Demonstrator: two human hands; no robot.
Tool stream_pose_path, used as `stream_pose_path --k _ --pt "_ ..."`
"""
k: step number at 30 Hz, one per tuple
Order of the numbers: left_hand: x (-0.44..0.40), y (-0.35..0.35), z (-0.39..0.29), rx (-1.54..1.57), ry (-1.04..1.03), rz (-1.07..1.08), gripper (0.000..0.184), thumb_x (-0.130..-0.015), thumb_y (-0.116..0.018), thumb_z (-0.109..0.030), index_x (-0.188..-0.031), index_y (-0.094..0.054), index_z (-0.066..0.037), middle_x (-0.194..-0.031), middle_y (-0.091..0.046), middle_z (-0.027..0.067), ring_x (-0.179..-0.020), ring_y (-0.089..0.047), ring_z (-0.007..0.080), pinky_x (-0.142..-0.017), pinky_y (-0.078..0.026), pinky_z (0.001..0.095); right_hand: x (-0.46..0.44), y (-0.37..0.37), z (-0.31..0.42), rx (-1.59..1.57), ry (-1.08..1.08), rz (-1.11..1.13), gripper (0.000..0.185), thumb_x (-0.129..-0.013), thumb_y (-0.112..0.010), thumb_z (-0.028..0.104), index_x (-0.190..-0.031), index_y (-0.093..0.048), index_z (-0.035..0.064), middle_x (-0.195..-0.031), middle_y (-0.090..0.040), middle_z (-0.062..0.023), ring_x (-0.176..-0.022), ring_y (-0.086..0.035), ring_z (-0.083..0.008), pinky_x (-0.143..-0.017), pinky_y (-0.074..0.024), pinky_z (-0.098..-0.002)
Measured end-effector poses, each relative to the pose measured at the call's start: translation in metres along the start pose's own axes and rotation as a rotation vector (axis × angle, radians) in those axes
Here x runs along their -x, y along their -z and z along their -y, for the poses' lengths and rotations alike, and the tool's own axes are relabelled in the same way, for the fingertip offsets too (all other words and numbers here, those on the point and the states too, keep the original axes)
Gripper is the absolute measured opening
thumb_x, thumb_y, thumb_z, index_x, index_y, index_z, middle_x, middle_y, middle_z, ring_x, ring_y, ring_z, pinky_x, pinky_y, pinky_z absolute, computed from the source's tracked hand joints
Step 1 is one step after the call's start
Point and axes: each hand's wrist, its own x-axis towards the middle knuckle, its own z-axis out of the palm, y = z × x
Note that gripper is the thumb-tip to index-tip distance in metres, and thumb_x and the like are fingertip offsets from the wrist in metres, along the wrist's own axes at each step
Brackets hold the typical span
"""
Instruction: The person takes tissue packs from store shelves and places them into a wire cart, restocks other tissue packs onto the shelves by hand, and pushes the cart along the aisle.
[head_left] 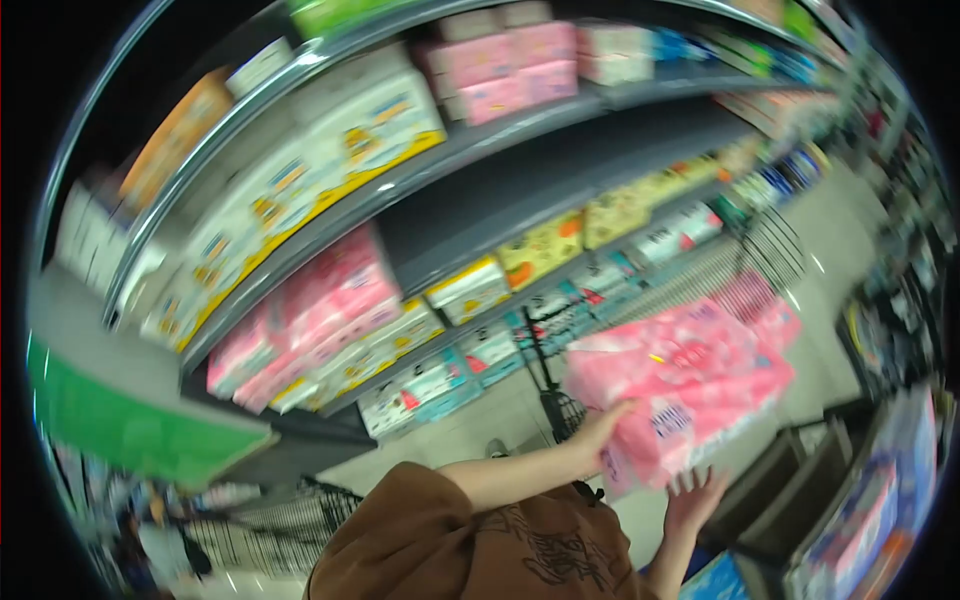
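A large pink plastic-wrapped pack (690,370) is in front of my body, over a wire shopping cart. My left hand (602,438) grips the pack's near left edge, fingers closed on the wrap. Just below the pack's lower edge is my right hand (697,497), its fingers spread apart and nothing held in it. Similar pink packs (335,290) stand on the middle shelf at the left. Part of the cart is hidden by the pack.
Long shelves (480,150) with white, yellow and pink packs run across the view. The cart's wire basket (700,270) is beside them. Another cart (270,530) and a person (165,550) are at lower left. Boxes and a dark rack (790,480) stand at lower right.
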Motion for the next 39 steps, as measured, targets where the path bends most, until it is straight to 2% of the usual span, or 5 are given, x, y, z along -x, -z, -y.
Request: stream_pose_path --k 12,19,25,34,39 --pt "0.145 0.207 -0.069 -0.008 -0.633 -0.168 0.063 -0.086 -0.072 -0.013 -0.138 -0.038 0.002 -0.126 -0.057 0.0154 -0.114 -0.058 0.0218 -0.096 -0.050 0.0360 0.092 -0.158 -0.121 0.513 -0.297 0.924 0.081 -0.087 -0.072 0.037 -0.147 -0.027 0.0057 -0.144 -0.043 -0.0131 -0.129 -0.047 -0.0300 -0.104 -0.0424 -0.0471" --pt "0.198 0.279 -0.089 0.361 -1.137 -0.440 0.060 -0.093 -0.061 -0.008 -0.142 -0.027 -0.006 -0.132 -0.050 0.0128 -0.121 -0.053 0.0224 -0.099 -0.049 0.0390 0.086 -0.314 -0.239 0.655 -0.519 1.283 0.070 -0.094 -0.064 0.020 -0.150 -0.025 0.0050 -0.142 -0.046 -0.0095 -0.124 -0.051 -0.0223 -0.099 -0.0457 -0.0419" --pt "0.184 0.305 -0.141 0.302 -1.015 -0.343 0.046 -0.095 -0.065 -0.017 -0.132 -0.040 -0.005 -0.123 -0.054 0.0080 -0.112 -0.057 0.0191 -0.092 -0.052 0.0361 0.090 -0.412 -0.309 0.401 -0.405 1.279 0.071 -0.101 -0.053 0.030 -0.156 -0.015 0.0051 -0.153 -0.037 -0.0098 -0.135 -0.043 -0.0225 -0.109 -0.0366 -0.0406" --pt "0.139 0.345 -0.287 0.455 -1.114 -0.260 0.028 -0.097 -0.064 -0.022 -0.117 -0.055 -0.004 -0.110 -0.061 0.0057 -0.105 -0.059 0.0173 -0.092 -0.053 0.0397 0.069 -0.292 -0.319 0.884 -0.270 1.224 0.044 -0.100 -0.054 0.022 -0.139 -0.048 0.0042 -0.128 -0.061 -0.0124 -0.112 -0.063 -0.0236 -0.099 -0.0467 -0.0366" --pt "0.102 0.417 -0.327 0.474 -0.970 -0.400 0.029 -0.095 -0.066 -0.033 -0.103 -0.059 -0.006 -0.098 -0.060 0.0056 -0.088 -0.057 0.0170 -0.084 -0.051 0.0357 0.040 -0.128 -0.285 1.993 0.549 1.017 0.043 -0.089 -0.065 0.031 -0.126 -0.061 0.0088 -0.114 -0.068 -0.0153 -0.097 -0.068 -0.0320 -0.083 -0.0555 -0.0407"
